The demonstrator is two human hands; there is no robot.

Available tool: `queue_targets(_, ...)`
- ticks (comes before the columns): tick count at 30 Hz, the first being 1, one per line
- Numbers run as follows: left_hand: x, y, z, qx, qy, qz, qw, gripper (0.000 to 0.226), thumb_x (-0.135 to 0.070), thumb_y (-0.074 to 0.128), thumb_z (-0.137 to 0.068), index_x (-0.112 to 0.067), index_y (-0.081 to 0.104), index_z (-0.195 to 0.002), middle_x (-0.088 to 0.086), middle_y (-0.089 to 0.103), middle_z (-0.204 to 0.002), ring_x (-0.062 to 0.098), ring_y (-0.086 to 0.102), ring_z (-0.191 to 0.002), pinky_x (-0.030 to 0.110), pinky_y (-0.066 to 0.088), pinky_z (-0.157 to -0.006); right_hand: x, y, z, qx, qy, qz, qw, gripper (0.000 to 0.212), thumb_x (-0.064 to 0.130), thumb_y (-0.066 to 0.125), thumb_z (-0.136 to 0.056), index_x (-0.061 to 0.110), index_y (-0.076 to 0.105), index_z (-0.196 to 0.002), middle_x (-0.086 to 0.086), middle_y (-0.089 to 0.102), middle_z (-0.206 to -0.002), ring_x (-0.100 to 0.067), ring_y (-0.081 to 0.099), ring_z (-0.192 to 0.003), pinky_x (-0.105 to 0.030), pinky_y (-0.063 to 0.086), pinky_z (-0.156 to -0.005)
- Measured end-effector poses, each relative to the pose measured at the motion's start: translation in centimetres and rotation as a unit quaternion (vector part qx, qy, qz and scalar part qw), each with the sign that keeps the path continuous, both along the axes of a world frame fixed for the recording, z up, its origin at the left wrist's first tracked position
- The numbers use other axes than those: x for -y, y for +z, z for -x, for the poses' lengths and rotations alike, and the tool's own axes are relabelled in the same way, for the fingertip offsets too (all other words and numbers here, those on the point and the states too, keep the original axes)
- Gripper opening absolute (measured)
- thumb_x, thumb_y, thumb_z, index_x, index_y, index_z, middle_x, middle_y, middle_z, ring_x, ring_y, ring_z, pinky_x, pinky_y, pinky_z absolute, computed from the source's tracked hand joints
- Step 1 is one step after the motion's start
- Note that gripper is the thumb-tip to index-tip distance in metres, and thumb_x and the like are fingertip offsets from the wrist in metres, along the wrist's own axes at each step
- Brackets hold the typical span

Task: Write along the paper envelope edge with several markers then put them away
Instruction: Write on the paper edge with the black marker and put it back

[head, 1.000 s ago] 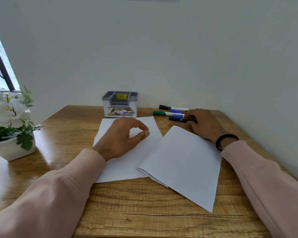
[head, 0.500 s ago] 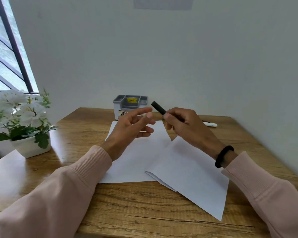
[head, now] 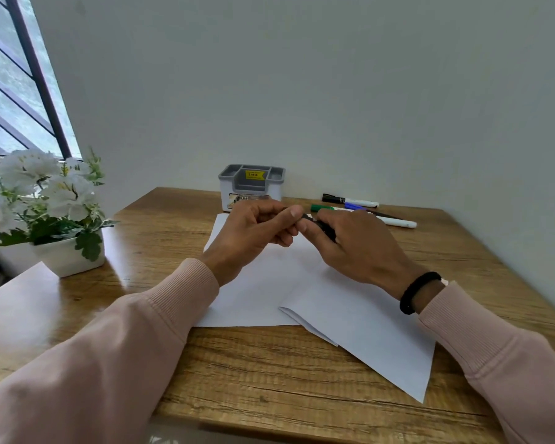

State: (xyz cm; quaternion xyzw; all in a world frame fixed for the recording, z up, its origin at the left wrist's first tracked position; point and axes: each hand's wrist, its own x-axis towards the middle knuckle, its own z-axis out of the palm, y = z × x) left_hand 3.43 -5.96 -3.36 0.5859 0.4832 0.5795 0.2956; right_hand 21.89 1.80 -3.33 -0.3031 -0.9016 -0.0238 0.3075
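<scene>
Above the white envelope [head: 359, 318], both hands [head: 253, 232] [head: 356, 248] pinch a black marker [head: 321, 225]; the organizer's [head: 252, 187] yellow sticker [head: 254, 174] is unreadable.

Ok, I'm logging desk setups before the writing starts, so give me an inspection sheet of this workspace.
Surface: wooden desk, set in a wall corner.
Job's things: white paper sheet partly under folded paper envelope; black-capped marker, green marker and blue marker lie at the back right; grey organiser at the back.
Clutter: potted white flowers at left.
Grippers: right hand grips a black marker; left hand pinches its end.
Cables: nothing seen.
Surroundings: plain wall; barred window at left.
</scene>
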Motion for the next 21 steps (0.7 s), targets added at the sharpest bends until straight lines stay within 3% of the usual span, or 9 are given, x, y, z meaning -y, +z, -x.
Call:
queue_targets(5,0.01,-0.06,-0.17,0.001,0.009,-0.019,1.0,0.02,-0.021,0.066,-0.097,-0.006,0.079,-0.093,0.01,0.072,-0.078,0.017,0.066,-0.066,0.024,0.057,-0.067,-0.28,-0.41,0.3,-0.008,-0.022,-0.008,1.0,0.06,0.072,0.024,-0.095,0.027,0.04,-0.06,0.008,0.042,-0.053,-0.011,0.041,-0.048,-0.033,0.032,-0.052)
queue_targets(10,0.0,-0.21,-0.14,0.005,0.007,-0.008,1.0,0.026,-0.023,0.067,-0.096,0.0,0.078,-0.092,0.011,0.073,-0.076,0.018,0.066,-0.065,0.025,0.057,-0.065,-0.31,-0.7,0.5,-0.004,-0.038,0.005,0.999,0.063,0.074,0.024,-0.093,0.025,0.043,-0.059,0.005,0.042,-0.05,-0.013,0.042,-0.047,-0.032,0.031,-0.051)
queue_targets(15,-0.01,-0.35,-0.08,0.004,0.008,-0.001,1.0,0.027,-0.023,0.066,-0.097,0.0,0.078,-0.092,0.01,0.074,-0.076,0.018,0.068,-0.065,0.025,0.058,-0.064,0.07,-0.65,0.49,0.017,-0.045,0.009,0.999,0.057,0.064,0.039,-0.102,0.028,0.038,-0.059,0.007,0.04,-0.052,-0.011,0.039,-0.047,-0.028,0.026,-0.05)
queue_targets(21,-0.12,-0.36,0.15,0.035,0.036,0.005,0.999,0.026,-0.026,0.07,-0.094,-0.002,0.079,-0.089,0.012,0.074,-0.073,0.019,0.068,-0.061,0.033,0.061,-0.065,0.34,-0.44,0.22,0.037,-0.095,-0.032,0.994,0.067,0.077,0.027,-0.096,0.024,0.043,-0.059,0.006,0.043,-0.051,-0.009,0.039,-0.046,-0.029,0.026,-0.049)
